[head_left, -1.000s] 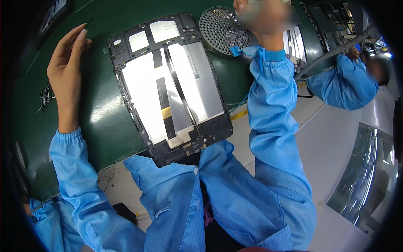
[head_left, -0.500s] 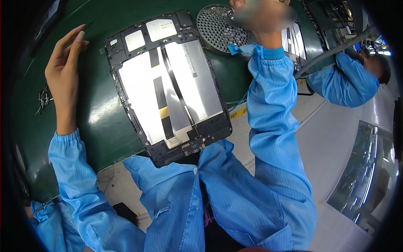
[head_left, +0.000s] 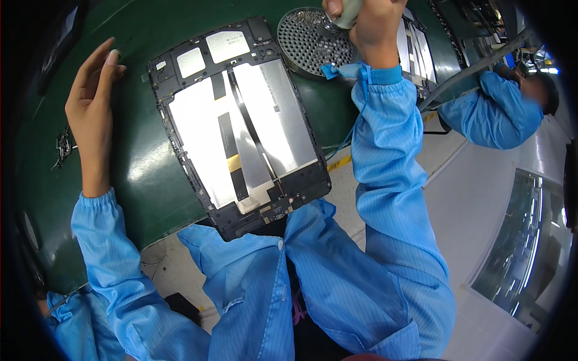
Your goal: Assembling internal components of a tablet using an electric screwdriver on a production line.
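Observation:
An opened tablet (head_left: 241,132), with a black frame, silvery battery panels and dark ribbon strips, lies between my hands, its near end at the table's front edge. To its left, my left hand (head_left: 91,111) is raised with thumb and forefinger pinched. A thin dark tool showed there earlier; now it can hardly be made out. At the upper right, my right hand (head_left: 376,30) is closed around a pale green cylindrical tool (head_left: 348,13) with a shiny metal collar. This tool hangs over a round perforated screw tray (head_left: 298,45) holding small screws; its tip is hard to see.
A blue wrist strap (head_left: 385,75) with a cord circles my right wrist. Another opened tablet (head_left: 415,51) lies beyond it. Small metal parts (head_left: 64,147) lie on the green table (head_left: 141,204) at left. A co-worker in blue (head_left: 497,114) sits at right.
My right hand has moved slightly left and up with its tool, now over the screw tray. The thin dark tool at my left fingertips shows less; that hand stays nearly in place.

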The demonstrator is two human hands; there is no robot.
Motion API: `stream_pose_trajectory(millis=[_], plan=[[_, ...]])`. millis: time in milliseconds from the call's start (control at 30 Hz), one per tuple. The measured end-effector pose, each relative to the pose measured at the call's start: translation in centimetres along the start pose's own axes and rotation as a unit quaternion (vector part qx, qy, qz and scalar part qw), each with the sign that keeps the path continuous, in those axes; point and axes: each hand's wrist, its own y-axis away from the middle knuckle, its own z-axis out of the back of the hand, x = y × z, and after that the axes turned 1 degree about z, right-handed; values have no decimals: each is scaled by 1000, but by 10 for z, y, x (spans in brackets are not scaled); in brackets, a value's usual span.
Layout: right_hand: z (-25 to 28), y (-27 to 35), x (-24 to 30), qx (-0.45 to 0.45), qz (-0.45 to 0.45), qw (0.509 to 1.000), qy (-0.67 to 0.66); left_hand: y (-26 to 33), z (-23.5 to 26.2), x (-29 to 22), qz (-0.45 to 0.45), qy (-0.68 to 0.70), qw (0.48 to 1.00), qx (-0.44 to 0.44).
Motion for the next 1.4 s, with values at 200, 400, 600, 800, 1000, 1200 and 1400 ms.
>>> stream_pose_trajectory(millis=[200, 400, 600, 800, 1000, 1200, 1400], plan=[[-16, 0, -1, -14, -11, 999, -31, 4, 11, -4, 51, 41, 998, 22], [-24, -2, 15, -17, -18, 999, -45, -2, 10, -10, 58, 48, 983, 168], [-93, -18, 42, 85, -9, 993, -78, -3, 2, -9, 13, 55, 981, 184], [-173, -19, 44, 137, 16, 984, -112, -5, 3, 2, -43, 64, 983, 166], [-189, -15, 35, 148, -8, 976, -158, -8, 4, 4, -14, 46, 978, 201], [-192, -12, 18, 159, -14, 976, -148, -6, 3, 6, 20, 30, 981, 193], [-188, -13, 14, 161, -12, 978, -135, 0, 7, -37, 79, 94, 976, 179]])
